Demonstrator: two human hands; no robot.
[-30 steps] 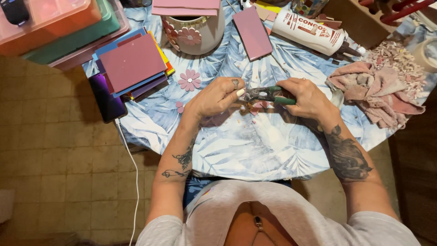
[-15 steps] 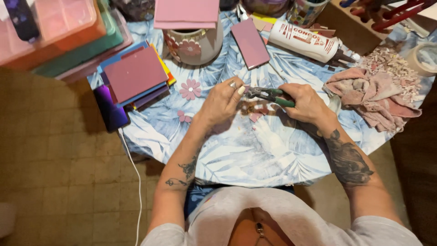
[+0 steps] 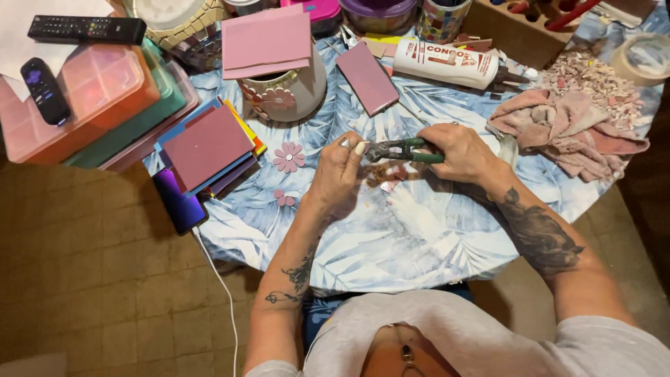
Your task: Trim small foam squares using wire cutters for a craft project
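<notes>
My right hand point(image 3: 459, 152) grips green-handled nippers point(image 3: 399, 150) over the round table with its blue leaf-print cloth point(image 3: 391, 237). The jaws point left toward my left hand point(image 3: 342, 171), whose fingertips pinch a small piece at the jaws; the piece itself is too small to make out. Small pink and brown chips point(image 3: 386, 176) lie on the cloth just beneath both hands. Pink mosaic flowers point(image 3: 289, 157) lie to the left of my left hand.
A flower-decorated pot point(image 3: 289, 94) capped with pink sheets stands behind. A pink tile point(image 3: 367, 78), glue bottle point(image 3: 447, 64), pink rag point(image 3: 569, 132), tape roll point(image 3: 642, 59), stacked coloured sheets point(image 3: 208, 146), a phone on a cable point(image 3: 180, 201), plastic boxes with remotes point(image 3: 84, 91).
Both hands stay together at the nippers with only slight shifts. The camera view has moved, so the table sits a little lower and more centred in the picture.
</notes>
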